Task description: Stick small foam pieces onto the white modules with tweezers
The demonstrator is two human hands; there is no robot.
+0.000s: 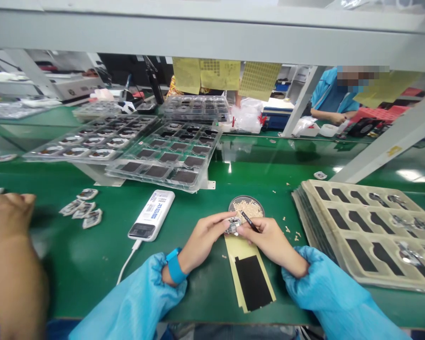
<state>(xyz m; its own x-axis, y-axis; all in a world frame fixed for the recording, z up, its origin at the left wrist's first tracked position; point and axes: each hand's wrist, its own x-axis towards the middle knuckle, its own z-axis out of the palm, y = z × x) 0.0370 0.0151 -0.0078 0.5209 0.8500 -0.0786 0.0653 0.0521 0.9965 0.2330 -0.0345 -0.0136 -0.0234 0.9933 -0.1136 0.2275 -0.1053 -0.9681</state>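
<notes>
My left hand [208,234], with a blue band at the wrist, pinches a small silver and white part [233,225]. From the other side my right hand [265,236] steadies that part and also holds a black tool [248,221], tilted up to the left. Just beyond my fingers is a round dish [232,204] of small beige pieces. Beneath and in front of my hands lies a yellow sheet [239,283] with a black rectangle [253,282] on it.
A white power bank [152,215] with a cable and several white parts [87,208] lie left. Stacked trays [371,231] stand right; clear trays [163,156] are raised behind. Another person's arm [14,269] is far left; a person in blue [331,99] sits across.
</notes>
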